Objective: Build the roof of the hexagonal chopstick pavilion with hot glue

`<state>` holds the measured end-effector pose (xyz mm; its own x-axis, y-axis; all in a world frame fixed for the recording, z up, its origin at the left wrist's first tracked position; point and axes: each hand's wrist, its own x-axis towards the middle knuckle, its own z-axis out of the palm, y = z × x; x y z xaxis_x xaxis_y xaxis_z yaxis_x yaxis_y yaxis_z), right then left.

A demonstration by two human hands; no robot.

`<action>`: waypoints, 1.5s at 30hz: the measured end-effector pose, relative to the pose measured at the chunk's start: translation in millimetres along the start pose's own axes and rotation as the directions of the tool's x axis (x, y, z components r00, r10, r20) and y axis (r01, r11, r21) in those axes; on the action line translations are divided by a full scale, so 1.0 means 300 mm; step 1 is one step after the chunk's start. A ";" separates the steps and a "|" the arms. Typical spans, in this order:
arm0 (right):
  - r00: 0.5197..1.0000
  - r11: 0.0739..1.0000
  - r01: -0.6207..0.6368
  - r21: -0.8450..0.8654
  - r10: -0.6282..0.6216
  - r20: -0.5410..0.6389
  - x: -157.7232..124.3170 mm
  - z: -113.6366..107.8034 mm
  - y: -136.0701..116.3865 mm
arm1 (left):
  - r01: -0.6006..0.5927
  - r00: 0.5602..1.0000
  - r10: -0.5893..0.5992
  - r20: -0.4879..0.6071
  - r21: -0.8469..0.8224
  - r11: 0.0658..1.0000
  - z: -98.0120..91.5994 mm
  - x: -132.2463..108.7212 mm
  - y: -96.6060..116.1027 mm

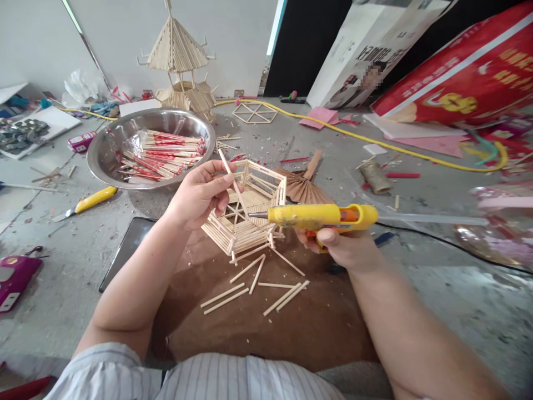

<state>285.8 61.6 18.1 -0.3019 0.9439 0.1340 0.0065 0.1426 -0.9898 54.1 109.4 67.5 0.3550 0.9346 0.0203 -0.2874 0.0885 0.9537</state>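
Between the thumb and fingers of my left hand (204,191) is a thin wooden stick (232,176), slanting down to the right. My right hand (345,247) grips a yellow hot glue gun (320,216), its metal nozzle at the lower end of the stick; whether they touch I cannot tell. Below and behind them stands a six-sided stick frame (250,241) with railed sides, partly hidden by my left hand and the glue gun. Several short cut sticks (225,294) lie in front of it on a brown board (200,333).
At the back left, a steel bowl (97,161) holds packs of chopsticks (166,153). Behind it rises a stick pagoda (179,50). A utility knife (95,200) and a dark flat device (129,250) lie left. A yellow cord (353,132) crosses the back; a folded fan (308,186) lies behind the glue gun.
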 end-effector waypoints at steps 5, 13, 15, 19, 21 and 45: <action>0.999 0.999 -0.039 0.004 0.039 0.007 0.002 -0.009 0.016 | 0.004 1.000 -0.004 0.018 -0.001 1.000 0.002 -0.002 0.003; 0.998 0.999 -0.054 0.009 0.054 0.016 0.007 -0.007 0.023 | 0.009 0.999 -0.009 0.032 -0.008 1.000 -0.005 0.000 0.001; 0.999 0.999 -0.048 0.002 0.048 0.023 0.006 -0.008 0.022 | -0.001 1.000 0.002 0.021 -0.008 1.000 -0.005 0.002 0.000; 1.000 1.000 -0.021 0.001 0.021 0.023 0.003 -0.010 0.016 | -0.033 0.999 0.033 -0.016 -0.010 0.999 -0.002 0.005 -0.002; 1.000 1.000 -0.009 -0.003 0.009 0.021 0.001 -0.011 0.012 | -0.049 0.998 0.048 -0.040 -0.004 0.999 0.000 0.006 -0.004; 0.998 0.990 -0.051 -0.135 0.044 -0.051 -0.004 -0.011 0.014 | -0.156 0.982 0.166 -0.086 0.116 0.981 0.008 0.007 -0.015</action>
<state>289.4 62.1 14.0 -0.2522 0.9632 0.0925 0.1502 0.1334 -0.9796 58.2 110.1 64.0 0.2246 0.9624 0.1525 -0.2344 -0.0985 0.9671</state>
